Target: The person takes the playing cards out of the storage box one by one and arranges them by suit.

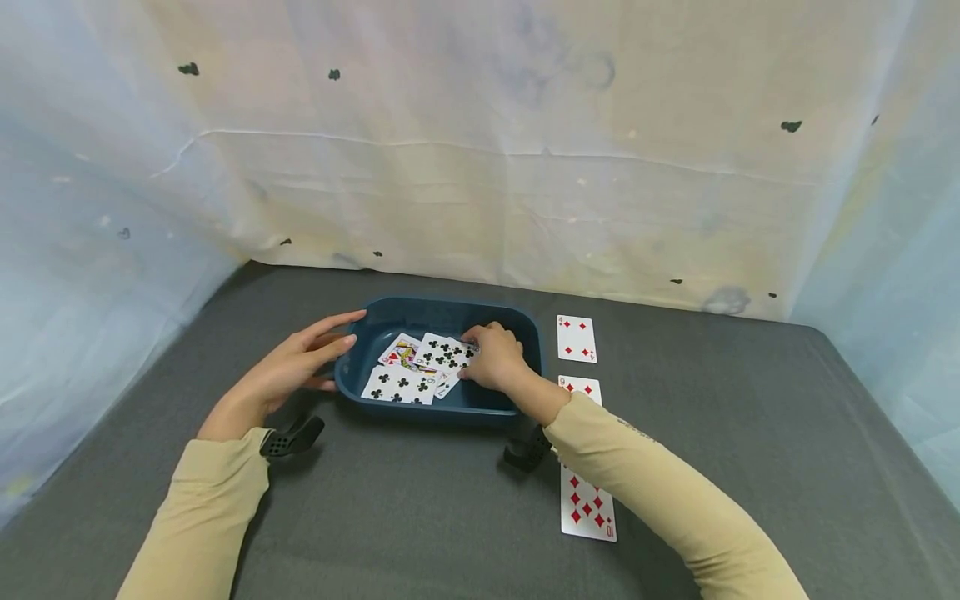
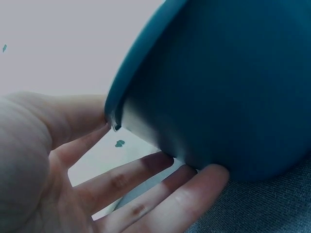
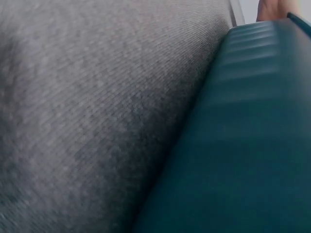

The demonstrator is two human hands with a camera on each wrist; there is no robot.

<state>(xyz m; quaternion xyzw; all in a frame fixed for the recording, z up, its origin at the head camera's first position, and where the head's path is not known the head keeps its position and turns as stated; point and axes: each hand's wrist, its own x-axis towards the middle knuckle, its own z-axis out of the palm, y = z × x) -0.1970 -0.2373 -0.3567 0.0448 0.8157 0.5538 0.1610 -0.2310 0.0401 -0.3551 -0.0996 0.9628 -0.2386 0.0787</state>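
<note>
A: Where was the tray (image 1: 352,385), and how did it lie?

B: It sat on the grey table (image 1: 750,433), in the middle, near the back curtain (image 1: 480,150). Its long axis ran left to right across the view — the short sides faced the two hands.

A: And the left hand (image 1: 288,371)?

B: It was spread, with the fingers straight. The fingertips (image 2: 214,174) touched the outside wall of the tray at its left end, and the thumb reached to the rim. It gripped nothing.

A: The right hand (image 1: 495,358)?

B: It was inside the tray, on the right part, with the fingers curled down on the cards (image 1: 420,367). It seemed to pinch the edge of a club card (image 1: 447,353), but the fingertips were hidden, so I could not tell if it truly held the card.

A: What did the tray hold?

B: Several cards, face up and overlapping — mostly clubs, and one face card (image 1: 397,352) with red marks.

A: Anything outside it?

B: Three diamond cards lay in a column at the right of the tray: a four (image 1: 576,338) at the far end, a second card (image 1: 581,387) partly under the right sleeve, and a ten (image 1: 587,505) nearest.
</note>
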